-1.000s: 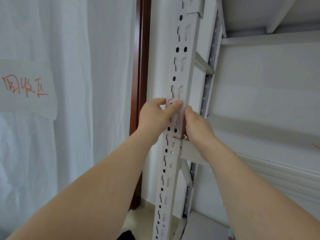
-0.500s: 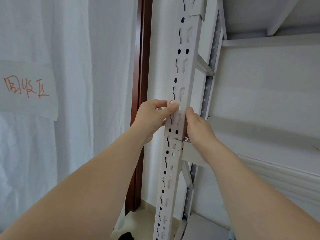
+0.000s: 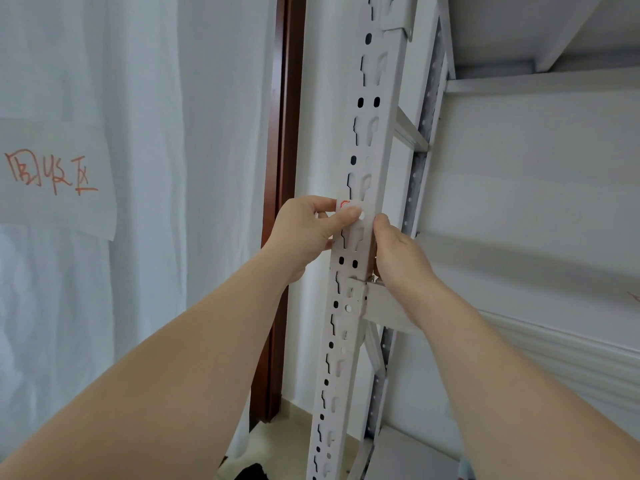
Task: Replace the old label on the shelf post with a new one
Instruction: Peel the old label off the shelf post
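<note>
On the front face of the white shelf post (image 3: 360,237), about at the middle of the picture, sits a small white label (image 3: 353,207) with a red mark at its upper left corner. It lies flat on the post, just above a pair of round holes, and it covers part of the slots there.

The left hand (image 3: 304,233) comes from the left side of the post. Its thumb lies across the label and presses it against the metal, while the other fingers (image 3: 320,202) curl around the left edge of the post. So this hand is narrow, closed on the post and the label together.

The right hand (image 3: 398,254) is on the right side of the post, just beside the label. Its fingertip touches the right edge of the post at the height of the label; the rest of the fingers go behind the post, and I cannot tell if they grip it or only rest on it. Below this hand a horizontal beam (image 3: 391,308) joins the post.

Far to the left, a white curtain (image 3: 156,202) hangs, and on it is a paper sheet (image 3: 59,178) with red handwriting. Between the curtain and the post stands a dark brown door frame (image 3: 284,168).
</note>
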